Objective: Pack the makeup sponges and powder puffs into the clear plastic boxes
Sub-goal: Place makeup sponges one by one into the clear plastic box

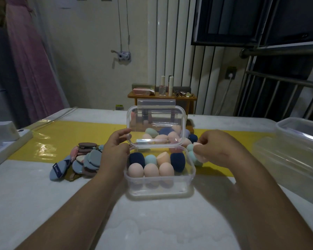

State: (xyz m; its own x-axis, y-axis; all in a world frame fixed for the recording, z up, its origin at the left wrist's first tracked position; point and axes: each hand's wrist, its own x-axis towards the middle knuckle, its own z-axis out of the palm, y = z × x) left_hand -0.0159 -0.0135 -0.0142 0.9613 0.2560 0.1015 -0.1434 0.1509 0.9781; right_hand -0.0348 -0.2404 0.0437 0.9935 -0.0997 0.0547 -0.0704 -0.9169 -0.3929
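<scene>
A clear plastic box [159, 186] stands on the table in front of me, its hinged lid [155, 112] raised upright. Inside lie several egg-shaped makeup sponges [151, 170] in pink, navy and teal. My left hand [114, 152] rests against the box's left side, thumb and fingers at the lid's lower left edge. My right hand [213, 147], just right of the box, pinches a pink sponge [198, 147]. More loose sponges [192, 139] lie behind the box and by my right hand. A heap of flat powder puffs [83, 159] in blue, brown and pink lies to the left.
A larger clear container [300, 141] with another clear lid piece beside it stands at the right table edge. White boxes [5, 132] sit at the far left. A small wooden shelf [161, 96] with cosmetics stands behind the table. A yellow strip [61, 138] crosses the tabletop.
</scene>
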